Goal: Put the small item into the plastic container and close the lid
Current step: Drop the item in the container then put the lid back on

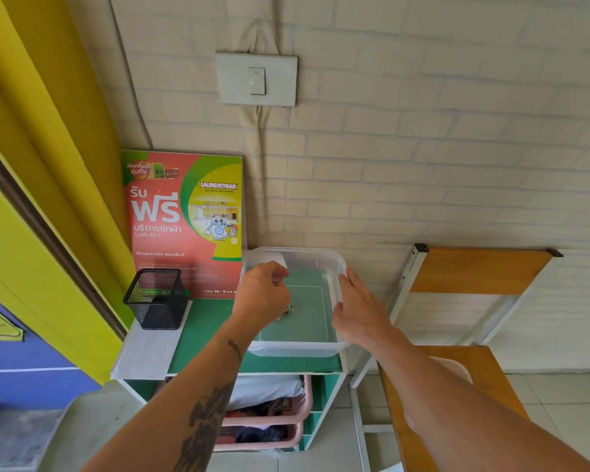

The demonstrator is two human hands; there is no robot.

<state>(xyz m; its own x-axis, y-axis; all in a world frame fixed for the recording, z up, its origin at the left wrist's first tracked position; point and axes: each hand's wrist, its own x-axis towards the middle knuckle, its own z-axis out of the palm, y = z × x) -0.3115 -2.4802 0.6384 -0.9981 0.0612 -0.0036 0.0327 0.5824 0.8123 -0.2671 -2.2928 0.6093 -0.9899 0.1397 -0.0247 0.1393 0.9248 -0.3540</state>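
A clear plastic container point(324, 260) stands without a lid on the green shelf top point(205, 335). A small metallic item point(288, 311) lies inside it on the floor, by the left wall. My left hand point(261, 294) hovers over the container's left half with its fingers curled in, and nothing shows between them. My right hand point(358, 311) grips the container's right rim. A pale translucent rounded piece point(458, 369), possibly the lid, lies on the chair seat, mostly hidden by my right forearm.
A black mesh pen holder point(155, 303) stands at the left of the shelf top, and a red and green poster point(184, 223) leans on the wall behind. Pink baskets point(280, 413) fill the shelf below. A wooden chair point(474, 270) stands close on the right.
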